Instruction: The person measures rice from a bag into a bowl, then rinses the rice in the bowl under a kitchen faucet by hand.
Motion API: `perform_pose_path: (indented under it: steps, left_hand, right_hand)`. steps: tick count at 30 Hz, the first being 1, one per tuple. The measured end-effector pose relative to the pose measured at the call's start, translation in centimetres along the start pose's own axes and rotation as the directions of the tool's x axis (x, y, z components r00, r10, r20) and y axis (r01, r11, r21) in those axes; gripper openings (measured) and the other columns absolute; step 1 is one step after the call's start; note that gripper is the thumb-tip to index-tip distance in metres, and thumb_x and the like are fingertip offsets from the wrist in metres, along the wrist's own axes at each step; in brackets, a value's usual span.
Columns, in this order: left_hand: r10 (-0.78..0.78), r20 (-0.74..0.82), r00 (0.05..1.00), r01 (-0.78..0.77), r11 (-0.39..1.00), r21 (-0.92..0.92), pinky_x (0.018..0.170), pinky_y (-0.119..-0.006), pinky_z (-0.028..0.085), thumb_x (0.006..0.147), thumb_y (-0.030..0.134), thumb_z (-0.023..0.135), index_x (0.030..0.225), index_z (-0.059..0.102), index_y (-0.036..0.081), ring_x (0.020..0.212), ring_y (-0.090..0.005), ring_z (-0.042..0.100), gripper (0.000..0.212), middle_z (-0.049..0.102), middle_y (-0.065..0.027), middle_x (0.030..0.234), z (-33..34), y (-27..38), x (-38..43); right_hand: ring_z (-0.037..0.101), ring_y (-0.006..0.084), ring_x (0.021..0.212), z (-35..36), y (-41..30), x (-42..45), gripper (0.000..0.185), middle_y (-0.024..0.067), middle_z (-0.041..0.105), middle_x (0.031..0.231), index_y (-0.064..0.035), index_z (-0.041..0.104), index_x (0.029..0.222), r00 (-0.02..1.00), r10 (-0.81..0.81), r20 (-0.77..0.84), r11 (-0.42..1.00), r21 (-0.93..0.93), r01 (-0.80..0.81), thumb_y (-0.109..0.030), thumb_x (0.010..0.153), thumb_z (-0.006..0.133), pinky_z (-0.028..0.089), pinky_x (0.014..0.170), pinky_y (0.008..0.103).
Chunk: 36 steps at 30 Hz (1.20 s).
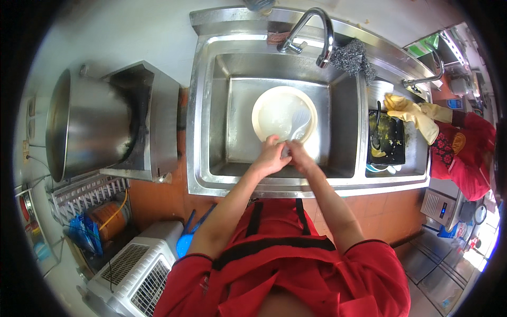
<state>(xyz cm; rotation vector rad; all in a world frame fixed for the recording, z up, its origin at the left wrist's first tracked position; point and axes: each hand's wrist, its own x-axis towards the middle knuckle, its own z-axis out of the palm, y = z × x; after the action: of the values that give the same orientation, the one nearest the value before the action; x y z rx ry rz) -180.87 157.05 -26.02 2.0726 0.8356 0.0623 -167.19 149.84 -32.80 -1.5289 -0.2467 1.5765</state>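
A round cream basin (257,119) stands in the large stainless steel sink (241,107), with cloudy whitish liquid inside. A pale slotted turner (301,118) lies in the basin, and its handle runs towards me. My right hand (300,156) has its fingers closed around the handle's near end at the basin's rim. My left hand (272,156) is beside it with curled fingers, its fingertips close to the right hand's. Whether the left hand also grips the handle is hidden between the hands.
A chrome faucet (328,35) arches over the sink's far right, near steel wool scourers (352,57). In the right-hand basin sits a dirty black tray (390,138); a co-worker's yellow-gloved hand (400,107) reaches there. A big metal pot (91,126) stands left.
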Motion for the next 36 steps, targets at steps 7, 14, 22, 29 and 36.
perform_pose_path:
  steps: [7,14,22,29,36]
  left_hand:
    - [-0.644,0.111,0.757,0.589,0.598,-0.544,0.058,-0.034,0.052,0.08,0.026,0.061,0.115,0.035,0.0,0.076,-0.0254,0.058,0.05,0.048,-0.0194,0.103,-2.4,-7.0,1.7]
    - [-0.67,0.209,0.713,0.623,0.467,-0.627,0.03,-0.027,0.04,0.089,0.018,0.043,0.119,0.012,-0.004,0.038,-0.0172,0.049,0.048,0.054,-0.0179,0.075,-0.5,-7.4,5.4]
    - [-0.644,0.255,0.721,0.604,0.405,-0.686,0.028,-0.026,0.036,0.088,0.018,0.043,0.116,0.01,-0.005,0.037,-0.0175,0.048,0.049,0.053,-0.0188,0.074,-0.2,-7.6,6.0]
    - [-0.647,0.23,0.727,0.572,0.385,-0.724,0.026,-0.025,0.037,0.087,0.016,0.046,0.112,0.014,-0.003,0.036,-0.0178,0.048,0.045,0.052,-0.0213,0.081,-0.1,-8.4,5.6]
    - [-0.659,0.246,0.711,0.599,0.384,-0.703,0.027,-0.028,0.041,0.086,0.018,0.045,0.125,0.004,-0.003,0.038,-0.0217,0.053,0.061,0.056,-0.0227,0.077,-0.4,-8.6,5.6]
  right_hand:
    - [0.064,0.0294,0.076,-2.1,-11.6,-2.8,0.023,0.0163,0.064,0.084,-0.0053,0.057,0.099,0.968,-0.249,-0.016,0.058,-0.998,-0.002,-0.015,0.082,0.046,0.051,0.064,0.0384]
    - [0.065,0.023,0.082,-1.3,-14.5,7.9,0.021,0.01,0.066,0.089,-0.0101,0.066,0.092,0.996,-0.06,0.063,-0.531,-0.847,0.022,-0.012,0.078,0.05,0.051,0.066,0.0352]
    - [0.062,0.0238,0.076,-9.7,-8.3,16.3,0.017,0.0108,0.064,0.084,-0.0051,0.065,0.08,0.934,0.299,0.195,-0.493,-0.806,0.326,-0.008,0.075,0.049,0.049,0.057,0.0382]
    - [0.042,0.0163,0.04,-4.6,-6.1,12.3,0.017,0.0058,0.044,0.05,-0.0033,0.051,0.063,0.831,0.537,0.144,0.169,-0.984,0.061,-0.008,0.078,0.043,0.034,0.036,0.0319]
    - [0.031,0.0056,0.037,1.1,-0.8,10.5,0.023,-0.0035,0.039,0.053,-0.0096,0.042,0.063,0.911,0.34,0.235,0.867,0.297,-0.4,-0.013,0.086,0.041,0.026,0.034,0.0206]
